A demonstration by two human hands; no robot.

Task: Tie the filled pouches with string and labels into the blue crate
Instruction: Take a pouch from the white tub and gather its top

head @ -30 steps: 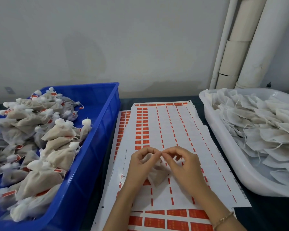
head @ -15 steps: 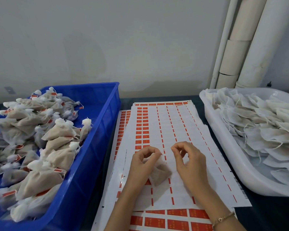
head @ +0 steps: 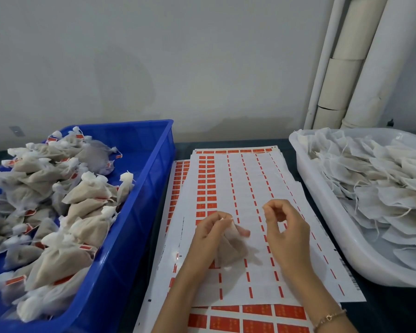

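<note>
Small packing workshop: blue crate (head: 154,179) of tied pouches (head: 87,191), label sheets (head: 247,179) (half peeled), white tub (head: 320,207).

1. Moderately bright, evenly lit from above by soft, diffuse light; no hard glare.
2. Faint soft shadows under left hand (head: 209,234) and right hand (head: 286,236) on white sheets of orange-red labels (head: 240,183); tiny glint near sheet's left edge.
3. Motion blur on small beige filled mesh pouch (head: 228,248) and fingertips beside it.
4. Wide-angle bending at edges: white plastic pipes (head: 360,56) leaning, blue plastic crate (head: 154,169) rim curved.
5. Dim blotchy shadow on grey plastered wall (head: 154,68); fine detail soft throughout.
</note>
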